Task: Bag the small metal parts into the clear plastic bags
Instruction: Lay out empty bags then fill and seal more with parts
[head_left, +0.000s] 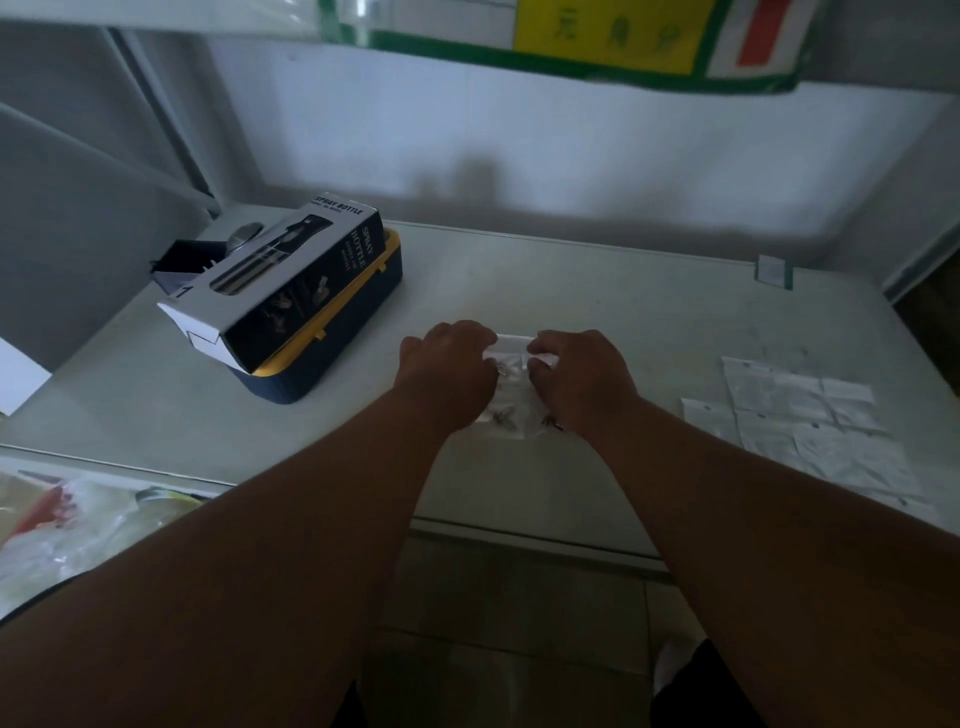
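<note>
From the head camera, both forearms reach forward over a pale table (597, 291). The left hand (449, 371) and the right hand (582, 379) meet at a clear plastic bag (511, 395) lying flat on the tabletop near the front middle. Each hand has its fingers curled down onto the bag's far edge — the left at one corner, the right at the other — and appears to pinch the plastic there, though the fingertips themselves are hidden behind the knuckles. Small metal parts (501, 417) show through the film at the near end of the bag, between the two wrists.

To the left stands a navy box with a yellow rim (332, 358); a black-and-white spray bottle carton (280, 286) lies tilted across its top. On the right — well apart from the hands — a spread of flat clear bags (800, 415) lies overlapping on the table.
</note>
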